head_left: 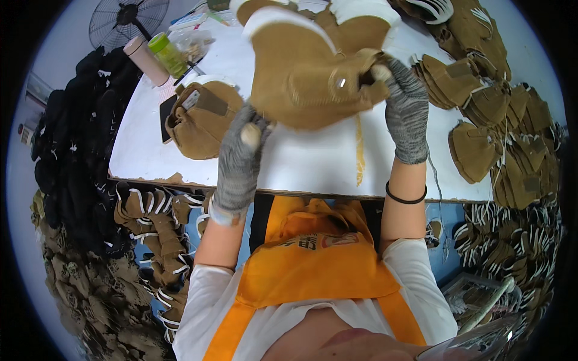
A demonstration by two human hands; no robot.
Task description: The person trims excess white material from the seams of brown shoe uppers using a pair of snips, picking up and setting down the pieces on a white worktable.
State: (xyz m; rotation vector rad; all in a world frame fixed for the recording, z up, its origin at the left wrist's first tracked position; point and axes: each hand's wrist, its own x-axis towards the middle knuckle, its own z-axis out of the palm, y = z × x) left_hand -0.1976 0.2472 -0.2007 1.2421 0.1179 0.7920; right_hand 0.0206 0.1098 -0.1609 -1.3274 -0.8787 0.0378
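A tan-brown shoe upper (301, 78) with a white curved edge is held up above the white table, slightly blurred by motion. On its front are stitching and a small shiny spot. My left hand (241, 147), in a grey knit glove with the thumb tip bare, grips its lower left edge. My right hand (406, 102), gloved the same way, pinches the folded opening at its right end. To the left of my left hand, another brown upper (208, 123) lies on the table, partly over a dark phone-like slab (167, 119).
More brown uppers (364, 30) lie at the table's far side; stacks of them (475, 150) line the right. A pink bottle (146, 60), green-lidded jar (167, 54) and fan (126, 13) stand far left. Black pieces (78, 144) are heaped left. A yellow strip (360, 156) marks the white tabletop (301, 162).
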